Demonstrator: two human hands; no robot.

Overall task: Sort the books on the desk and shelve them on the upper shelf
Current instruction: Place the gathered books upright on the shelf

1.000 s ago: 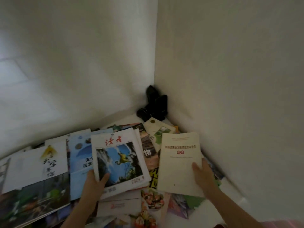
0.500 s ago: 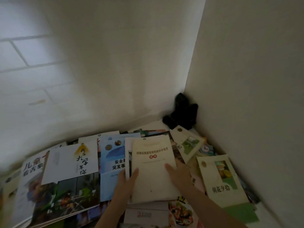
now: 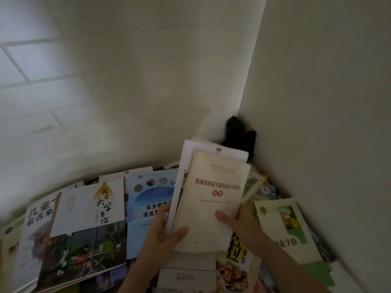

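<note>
**Loose stack, lifted over clutter**

Both hands grip a small stack: cream booklet [image 3: 213,199] on top, a white magazine [image 3: 184,166] behind, raised off the desk near the wall corner. Left hand [image 3: 163,231] pinches the lower left edge, right hand [image 3: 239,225] the lower right. Edges sit misaligned; I judge the magazine could slide out. Blue safety book [image 3: 148,199] and others lie unsorted on the desk; the shelf is out of view.

Head view, close, down onto desk [image 3: 347,278]

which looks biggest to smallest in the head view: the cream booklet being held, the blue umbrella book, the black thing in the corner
1. Cream booklet, though it is raised nearer the camera.
2. Blue umbrella book, partly covered.
3. Black thing, clearly smallest.
</note>
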